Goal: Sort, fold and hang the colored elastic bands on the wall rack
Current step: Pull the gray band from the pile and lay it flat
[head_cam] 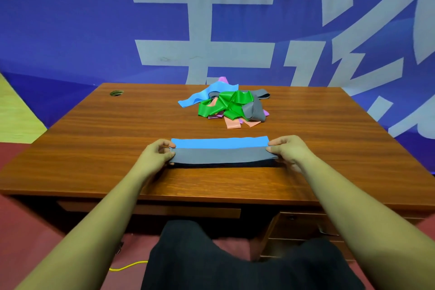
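A folded grey band (221, 155) is held flat just above the wooden desk (94, 143), stretched between my two hands. My left hand (156, 154) pinches its left end and my right hand (288, 150) pinches its right end. Right behind it a folded blue band (219, 142) lies flat on the desk, partly covered by the grey one. Further back sits a tangled pile of bands (228, 106) in green, blue, grey, pink, peach and purple. No wall rack is in view.
A blue banner with large pale characters (204, 30) hangs behind the desk. A round cable hole (116, 93) is at the desk's back left. Drawers (296, 226) sit under the right side, and a yellow cable (128, 266) lies on the red floor.
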The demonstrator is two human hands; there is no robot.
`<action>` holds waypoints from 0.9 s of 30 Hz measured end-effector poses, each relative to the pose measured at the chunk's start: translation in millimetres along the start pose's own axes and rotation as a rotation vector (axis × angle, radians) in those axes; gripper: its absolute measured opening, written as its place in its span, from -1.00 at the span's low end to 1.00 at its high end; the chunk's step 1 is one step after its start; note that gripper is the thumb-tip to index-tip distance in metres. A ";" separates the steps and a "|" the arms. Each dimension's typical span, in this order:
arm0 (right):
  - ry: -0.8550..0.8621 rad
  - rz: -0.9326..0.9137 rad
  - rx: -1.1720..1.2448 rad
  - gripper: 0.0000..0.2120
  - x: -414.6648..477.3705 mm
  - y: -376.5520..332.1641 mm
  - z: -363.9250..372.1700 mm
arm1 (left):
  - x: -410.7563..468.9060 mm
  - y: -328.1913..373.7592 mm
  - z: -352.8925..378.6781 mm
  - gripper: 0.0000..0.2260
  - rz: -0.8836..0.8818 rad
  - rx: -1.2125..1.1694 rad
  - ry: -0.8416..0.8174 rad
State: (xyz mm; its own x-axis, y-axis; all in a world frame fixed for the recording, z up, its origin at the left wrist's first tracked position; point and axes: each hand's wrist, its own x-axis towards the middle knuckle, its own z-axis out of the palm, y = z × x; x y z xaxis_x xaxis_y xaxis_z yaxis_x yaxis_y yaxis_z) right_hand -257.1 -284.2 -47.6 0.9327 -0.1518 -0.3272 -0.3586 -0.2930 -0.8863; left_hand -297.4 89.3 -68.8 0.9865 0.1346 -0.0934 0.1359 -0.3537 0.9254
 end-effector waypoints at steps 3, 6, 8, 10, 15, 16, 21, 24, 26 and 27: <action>0.042 0.012 -0.012 -0.77 4.7 7.7 6.8 | 1.8 -6.9 3.8 -0.78 -0.026 0.056 0.019; 0.151 -0.084 -0.108 -0.70 3.3 14.1 15.9 | 0.0 -7.1 12.6 -0.77 0.053 0.188 0.108; 0.208 -0.163 -0.243 -0.70 0.6 17.1 20.2 | -1.7 -6.6 15.7 -0.79 0.104 0.315 0.163; 0.231 -0.225 -0.365 -0.70 -3.7 19.1 23.9 | -1.8 -9.4 18.4 -0.80 0.134 0.392 0.192; 0.300 -0.365 -0.436 -0.66 -12.1 26.2 37.9 | -3.2 -16.1 26.0 -0.73 0.203 0.503 0.247; 0.309 -0.383 -0.459 -0.67 -11.8 29.1 39.8 | -2.6 -19.0 26.6 -0.72 0.223 0.523 0.252; 0.352 -0.384 -0.564 -0.71 -10.2 39.6 40.2 | -6.2 -29.8 30.7 -0.71 0.248 0.513 0.335; 0.339 -0.416 -0.544 -0.71 -6.1 33.4 37.4 | -3.8 -20.2 29.6 -0.76 0.270 0.533 0.365; 0.321 -0.432 -0.530 -0.71 -0.5 21.1 35.0 | 4.2 -7.7 32.1 -0.79 0.324 0.546 0.345; 0.308 -0.438 -0.528 -0.71 3.4 13.2 34.1 | 10.0 -0.1 35.0 -0.79 0.339 0.547 0.331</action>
State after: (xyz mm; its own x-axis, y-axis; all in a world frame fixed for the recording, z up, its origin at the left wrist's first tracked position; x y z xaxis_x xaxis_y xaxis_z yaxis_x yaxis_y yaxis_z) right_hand -257.3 -256.3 -71.5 0.9691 -0.1516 0.1948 -0.0002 -0.7896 -0.6136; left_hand -284.4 58.3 -82.7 0.9148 0.1777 0.3627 -0.0613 -0.8266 0.5595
